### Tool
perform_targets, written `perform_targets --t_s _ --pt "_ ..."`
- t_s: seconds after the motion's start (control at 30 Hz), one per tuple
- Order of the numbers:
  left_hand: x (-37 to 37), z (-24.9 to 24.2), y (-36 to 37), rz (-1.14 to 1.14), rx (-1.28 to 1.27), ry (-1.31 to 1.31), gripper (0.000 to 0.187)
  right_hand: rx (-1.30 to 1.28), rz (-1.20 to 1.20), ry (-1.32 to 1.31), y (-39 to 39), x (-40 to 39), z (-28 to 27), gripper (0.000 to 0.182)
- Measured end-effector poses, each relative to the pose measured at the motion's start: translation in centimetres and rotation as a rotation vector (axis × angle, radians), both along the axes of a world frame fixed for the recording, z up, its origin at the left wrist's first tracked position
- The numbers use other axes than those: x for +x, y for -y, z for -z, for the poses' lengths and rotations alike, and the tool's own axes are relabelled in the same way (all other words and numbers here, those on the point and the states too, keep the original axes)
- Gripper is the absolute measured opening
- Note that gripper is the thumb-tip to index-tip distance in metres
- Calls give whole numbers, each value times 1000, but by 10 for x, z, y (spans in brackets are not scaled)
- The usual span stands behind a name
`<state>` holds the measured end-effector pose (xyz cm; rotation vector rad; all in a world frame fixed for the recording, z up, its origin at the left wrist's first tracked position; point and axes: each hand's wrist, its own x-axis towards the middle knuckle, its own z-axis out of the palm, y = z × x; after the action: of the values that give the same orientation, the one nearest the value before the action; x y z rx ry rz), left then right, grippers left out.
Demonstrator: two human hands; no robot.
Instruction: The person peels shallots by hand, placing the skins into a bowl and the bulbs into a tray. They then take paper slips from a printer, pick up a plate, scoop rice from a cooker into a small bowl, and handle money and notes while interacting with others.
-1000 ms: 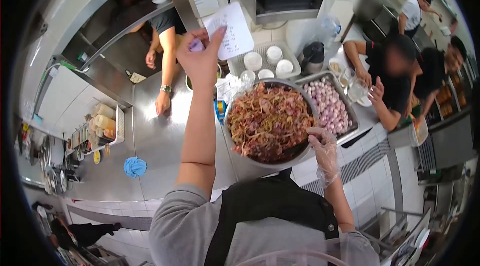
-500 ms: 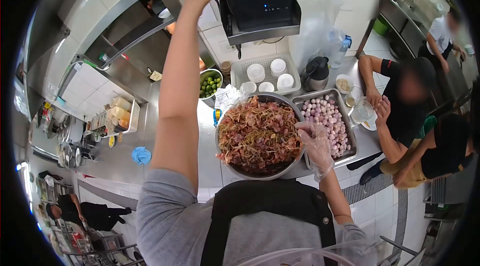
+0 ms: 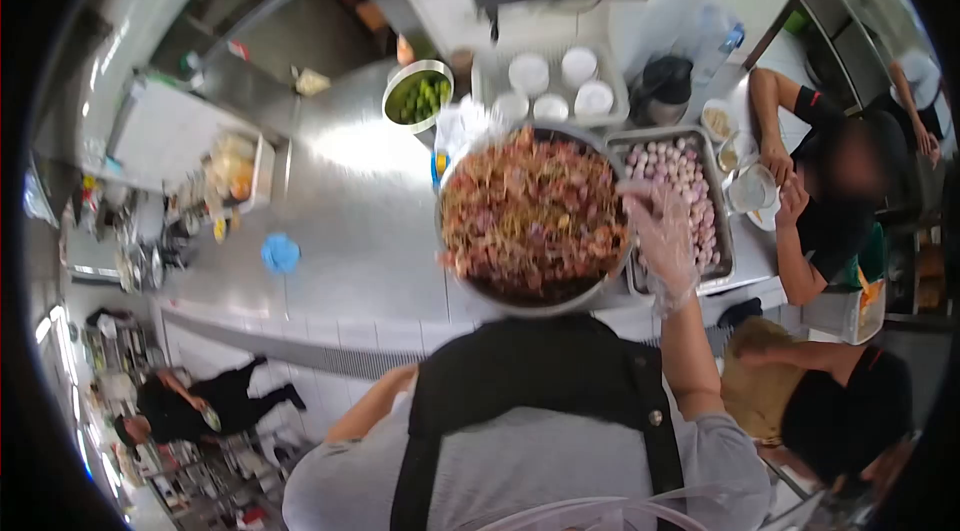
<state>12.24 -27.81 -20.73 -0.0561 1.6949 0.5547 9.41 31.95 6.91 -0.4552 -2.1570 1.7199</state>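
Note:
My right hand, in a clear plastic glove, is at the right side of a large metal bowl. Its bent fingers rest on the rim and appear to grip it. Reddish-brown onion skins and stringy bits are heaped in the bowl. Right beside it, partly under my hand, lies a metal tray of small pink-purple peeled shallots. My left arm hangs low at my side, with the hand hidden behind my body.
A basket of white cups, a pot of green limes and a black-topped jug stand behind the bowl. A crumpled blue item lies on the steel counter. A co-worker sits at the right, hands near glasses.
My left hand has come down from the black printer and left the view. My right hand stays at the bowl's rim. The camera view has shifted, with the printer now partly cut off.

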Motion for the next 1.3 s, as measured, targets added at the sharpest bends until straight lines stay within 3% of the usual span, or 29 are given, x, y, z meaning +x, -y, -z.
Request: perform_targets --t_s 0.13,0.37,0.67,0.9,1.07,1.13,1.3 --pt "79 -39 -38 21 -125 -111 21 -38 -124 32 23 -28 -16 16" --pt "52 -83 -58 -34 -118 -234 21 -122 -132 -24 40 -78 -32 14" --pt "68 -104 -42 -4 -149 -199 21 -165 -120 -35 47 -67 -32 15" --pt "38 -93 -61 154 -110 -181 21 -100 -3 -54 23 -37 -8 15" --pt "6 -85 -81 273 -88 -199 21 279 70 8 12 -13 -5 16" --pt "-5 -82 -92 315 -77 -204 21 62 32 -27 14 -5 -9 17" --pt "-23 -81 -104 360 -57 -222 21 -116 -6 -18 12 0 -13 20"
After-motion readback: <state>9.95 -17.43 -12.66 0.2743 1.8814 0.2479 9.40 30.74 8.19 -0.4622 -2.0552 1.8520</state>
